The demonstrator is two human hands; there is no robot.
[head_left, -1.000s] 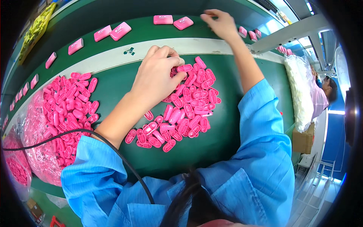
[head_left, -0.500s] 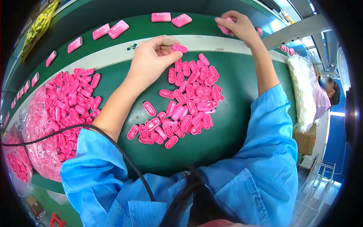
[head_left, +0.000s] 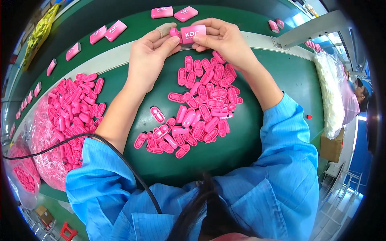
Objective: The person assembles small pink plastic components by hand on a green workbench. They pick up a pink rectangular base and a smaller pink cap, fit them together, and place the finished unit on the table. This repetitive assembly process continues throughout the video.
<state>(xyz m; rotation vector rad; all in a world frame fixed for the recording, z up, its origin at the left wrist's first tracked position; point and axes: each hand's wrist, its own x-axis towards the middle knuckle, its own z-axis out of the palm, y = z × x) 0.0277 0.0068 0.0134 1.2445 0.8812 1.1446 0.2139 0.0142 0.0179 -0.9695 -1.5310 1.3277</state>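
Observation:
Pinched in my left hand (head_left: 145, 56) is a small oval pink plastic cap (head_left: 174, 32); one of its fingers wears a beige covering. My right hand (head_left: 229, 44) grips a flat pink case (head_left: 187, 32) with white lettering. Cap and case meet end to end above the pale rail; whether they are joined I cannot tell. Just below my hands, a loose pile of pink oval caps (head_left: 203, 94) spreads over the green worktop (head_left: 261, 136). A second, denser heap of pink caps (head_left: 74, 106) lies beside my left forearm, partly spilling from a clear bag (head_left: 44, 148).
Beyond the pale rail (head_left: 108, 50), more pink cases (head_left: 116, 31) lie spaced along a green strip. A metal bracket (head_left: 309, 30) juts in at right. A black cable (head_left: 108, 140) crosses my left sleeve. A white plastic-wrapped bundle (head_left: 329, 94) and a person (head_left: 360, 94) are at far right.
My right hand has come from the far right to the middle, bringing a pink case against the cap in my left hand. My left hand rose slightly. Cases on the far strip shifted left.

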